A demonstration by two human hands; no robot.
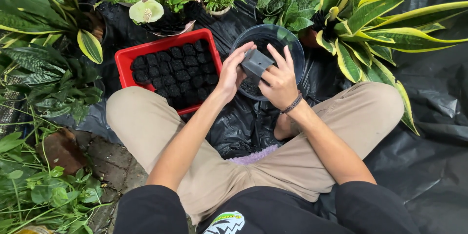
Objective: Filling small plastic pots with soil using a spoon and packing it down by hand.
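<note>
Both sets of fingers are closed on one small, soft, dark grey plastic nursery pot [257, 62], held just above centre of the frame. The left hand [230, 73] cups its left side, with the fingers [242, 50] curling over the upper corner. The right hand [279, 80] grips it from the right, with the fingers [282, 58] spread along that side and the thumb underneath. The little pot sits tilted between the two palms, squeezed from both sides, and whether it holds soil cannot be told from here.

The pot hangs directly over a round, clear plastic basin [297, 48] with dark potting soil at its bottom. My judgement is that the main risk is spillage: the thin wall looks easy to crumple, so a harder squeeze or a further tilt could tip any contents past the basin rim onto the black plastic sheeting [429, 117] spread over the floor, or onto the person's beige trousers [146, 122]. A slip of the thumb would drop the pot into the basin.

Left of the hands, close by the left wrist, lies a red rectangular plastic tray [124, 61] packed with rows of filled black pots; a careless elbow could nudge it. Beyond that, green and yellow striped leafy plants [370, 24] crowd the upper right, and more potted foliage [44, 34] fills the upper left edge.
</note>
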